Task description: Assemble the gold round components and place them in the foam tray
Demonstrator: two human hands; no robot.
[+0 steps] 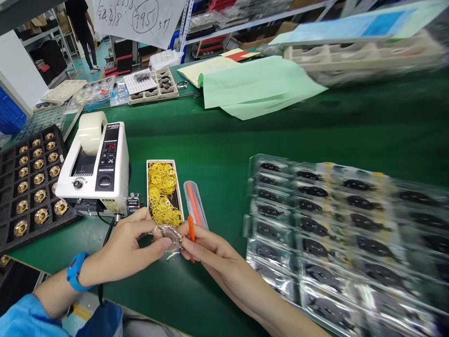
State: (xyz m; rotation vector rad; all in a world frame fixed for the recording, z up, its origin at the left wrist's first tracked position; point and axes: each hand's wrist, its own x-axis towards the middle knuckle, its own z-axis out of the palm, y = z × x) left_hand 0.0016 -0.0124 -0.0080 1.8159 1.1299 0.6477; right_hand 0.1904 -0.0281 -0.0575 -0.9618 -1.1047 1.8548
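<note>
Between the fingertips of both hands is a small clear, ring-shaped part (170, 238) with a shiny, coppery edge. My left hand (138, 241), a blue band on its wrist, pinches the part's left side between thumb and finger. At the part's right side, my right hand (210, 248) has its fingers closed on a thin orange stick (191, 234), held nearly upright, and its thumb meets the part's edge. Just beyond the hands are a box of yellow rubber bands (163, 187) and a clear plastic case (196, 203) with an orange strip inside.
A white tape dispenser (115, 164) stands at left, beside a black foam tray (10, 206) of round gold-coloured parts. Clear blister trays (296, 276) with black parts cover the right. Green sheets (252, 86) and a moulded tray (154, 96) lie at the back of the green table (217, 154).
</note>
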